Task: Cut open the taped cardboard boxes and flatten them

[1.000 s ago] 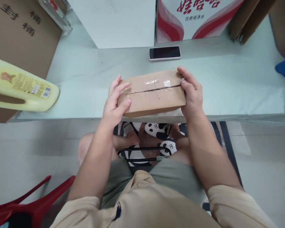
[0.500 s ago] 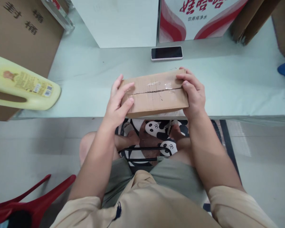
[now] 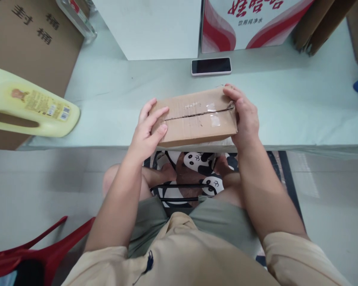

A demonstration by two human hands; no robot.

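Note:
Between my two hands is a small brown cardboard box (image 3: 193, 113), its top flaps meeting along a dark seam. Bits of clear tape cling to the flaps near the right end. My left hand (image 3: 149, 131) grips the box's left end, with thumb and a finger lying over the top. At the opposite end, my right hand (image 3: 243, 113) wraps the right side, fingers over the far corner. The box is slightly tilted, its right end farther from me, at the table's front edge. Its underside is hidden.
On the green-covered table (image 3: 113, 99), a smartphone (image 3: 211, 66) lies beyond the box. Behind it stand a white box (image 3: 155, 31) and a red-and-white carton (image 3: 241, 35). A yellow jug (image 3: 47, 107) and a large carton (image 3: 53, 59) occupy the left. A red chair (image 3: 56, 242) is lower left.
My right hand's thumb and fingers have shifted off the top toward the right end, exposing more of the seam and tape. My left hand keeps its hold.

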